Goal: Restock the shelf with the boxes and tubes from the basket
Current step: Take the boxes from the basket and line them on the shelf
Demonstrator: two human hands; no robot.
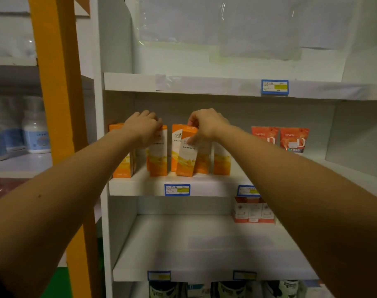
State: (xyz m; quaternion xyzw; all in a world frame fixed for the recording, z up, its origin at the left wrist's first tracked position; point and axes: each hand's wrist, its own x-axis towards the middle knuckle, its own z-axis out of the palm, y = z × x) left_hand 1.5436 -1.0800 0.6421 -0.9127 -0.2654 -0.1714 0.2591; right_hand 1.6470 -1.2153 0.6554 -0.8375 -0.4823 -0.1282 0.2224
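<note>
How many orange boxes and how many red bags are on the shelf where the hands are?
Orange boxes: 6
Red bags: 2
Total: 8

the boxes (184, 155) before you were orange and white, with yellow swirls low down. your shelf (204, 190) was white, its price tags (177, 189) blue-edged with yellow patches; the pouches (294, 138) alongside were red, the upright (54, 82) orange.

Glossy cardboard boxes (186, 154) on a smooth matt white shelf (204, 189)
</note>
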